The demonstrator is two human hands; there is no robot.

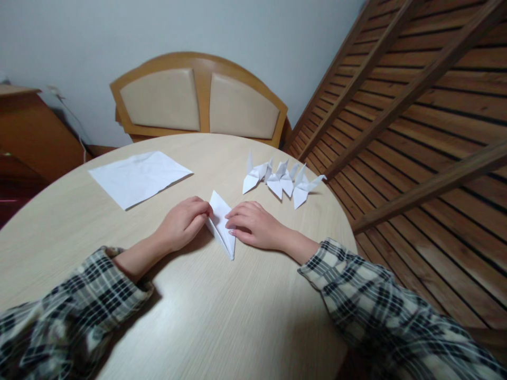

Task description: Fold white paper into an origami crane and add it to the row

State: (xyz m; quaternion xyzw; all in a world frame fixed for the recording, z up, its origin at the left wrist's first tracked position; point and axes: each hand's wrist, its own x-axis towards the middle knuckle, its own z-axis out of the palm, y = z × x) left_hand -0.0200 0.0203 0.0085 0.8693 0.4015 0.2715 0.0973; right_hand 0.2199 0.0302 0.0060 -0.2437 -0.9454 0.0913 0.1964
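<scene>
A white folded paper [220,215], long and kite-shaped with a narrow point toward me, lies on the table between my hands. At its left edge, my left hand [185,222] pinches the paper between curled fingers and thumb. My right hand [255,226] grips the right edge, its fingers bent over the paper and the thumb just below them. A crease runs down the lower half to the near tip. Both sets of fingertips cover parts of the paper's sides.
Several white paper cranes [300,189] stand in a row at the back right of the round table [206,322]. White paper sheets [140,177] lie at the back left. Beyond the table are a padded wooden headboard [204,100] and a slatted wooden panel [420,132] on the right.
</scene>
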